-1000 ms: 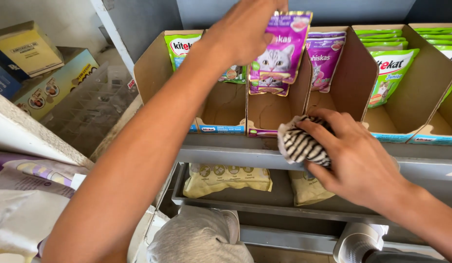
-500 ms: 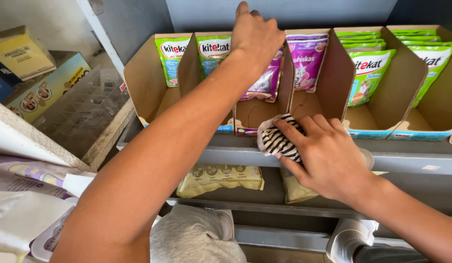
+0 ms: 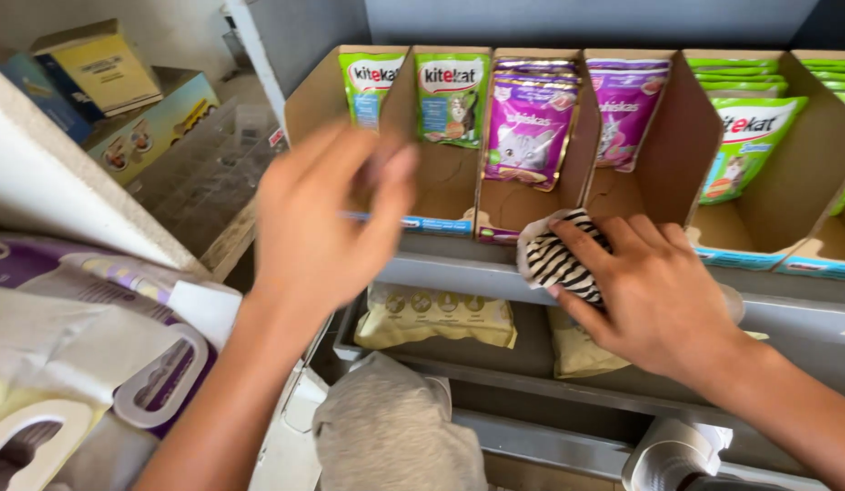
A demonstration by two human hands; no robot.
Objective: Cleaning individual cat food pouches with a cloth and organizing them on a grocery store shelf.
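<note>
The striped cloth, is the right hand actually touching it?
Touching. The head view shows the right hand pressed on the striped cloth, its fingers lying across it at the shelf edge.

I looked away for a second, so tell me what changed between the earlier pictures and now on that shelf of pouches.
The left hand let go of the purple pouch, which now stands in its cardboard tray, and drew back empty toward the body. The right hand stayed on the shelf edge, holding the striped cloth.

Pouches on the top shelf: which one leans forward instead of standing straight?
The front purple pouch in the third cardboard box from the left; its top tips forward, while the green pouches stand upright.
</note>
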